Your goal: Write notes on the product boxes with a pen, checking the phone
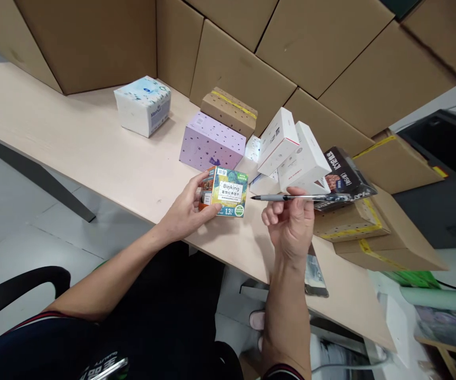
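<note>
My left hand (190,208) grips a small printed carton marked "Binking" (230,192), thumb along its lower front and fingers behind its left side. The carton is tilted so its yellow and blue-green face points up toward me. To the right, my right hand (291,219) pinches a grey and black pen (281,198) between thumb and fingers. Its dark tip points left toward the carton, apart from it. A lilac dotted box (212,141) stands just behind the carton. White boxes (278,141) lean together beyond my right hand.
A tissue pack (143,108) sits at the back left of the table (93,142). Behind the lilac box is a brown taped box (230,111). Large cardboard boxes (231,63) wall the back. A black package (342,174) and taped cartons (354,219) stand at the right.
</note>
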The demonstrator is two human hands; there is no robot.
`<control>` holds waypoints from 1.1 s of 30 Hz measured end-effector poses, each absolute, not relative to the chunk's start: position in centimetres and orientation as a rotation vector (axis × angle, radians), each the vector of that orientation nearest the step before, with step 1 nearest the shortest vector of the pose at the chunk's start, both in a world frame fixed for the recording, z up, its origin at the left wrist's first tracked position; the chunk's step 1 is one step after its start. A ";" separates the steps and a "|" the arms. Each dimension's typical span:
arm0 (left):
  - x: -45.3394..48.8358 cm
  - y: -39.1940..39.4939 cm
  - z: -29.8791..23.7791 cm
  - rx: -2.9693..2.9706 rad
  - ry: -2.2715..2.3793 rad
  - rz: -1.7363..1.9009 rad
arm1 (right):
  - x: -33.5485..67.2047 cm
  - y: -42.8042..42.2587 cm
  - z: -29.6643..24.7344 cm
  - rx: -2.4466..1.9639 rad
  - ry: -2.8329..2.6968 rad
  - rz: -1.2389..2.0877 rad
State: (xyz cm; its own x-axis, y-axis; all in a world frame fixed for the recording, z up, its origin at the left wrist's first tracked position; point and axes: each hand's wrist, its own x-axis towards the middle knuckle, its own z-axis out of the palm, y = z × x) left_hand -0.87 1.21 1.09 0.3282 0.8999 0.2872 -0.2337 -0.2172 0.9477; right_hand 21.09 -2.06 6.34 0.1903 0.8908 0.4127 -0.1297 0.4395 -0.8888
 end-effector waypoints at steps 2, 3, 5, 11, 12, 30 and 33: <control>-0.8 1.2 1.0 1.413 0.653 1.189 | 20.2 -2.2 6.1 -0.806 -1.198 0.869; -0.8 1.2 1.0 1.420 0.653 1.188 | 19.7 -2.3 5.9 -0.811 -1.229 0.869; -0.7 1.2 0.9 1.429 0.657 1.188 | 18.7 -2.4 5.4 -0.850 -1.283 0.842; -0.7 1.2 0.8 1.485 0.689 1.207 | 17.1 -2.6 4.2 -0.978 -1.437 0.854; -0.7 1.2 0.9 1.490 0.696 1.210 | 17.1 -2.6 4.1 -0.987 -1.457 0.866; -0.7 1.2 0.8 1.515 0.761 1.197 | 17.4 -2.7 2.8 -1.258 -1.550 0.595; -0.7 1.2 0.8 1.517 0.758 1.206 | 17.3 -2.7 2.9 -1.253 -1.553 0.590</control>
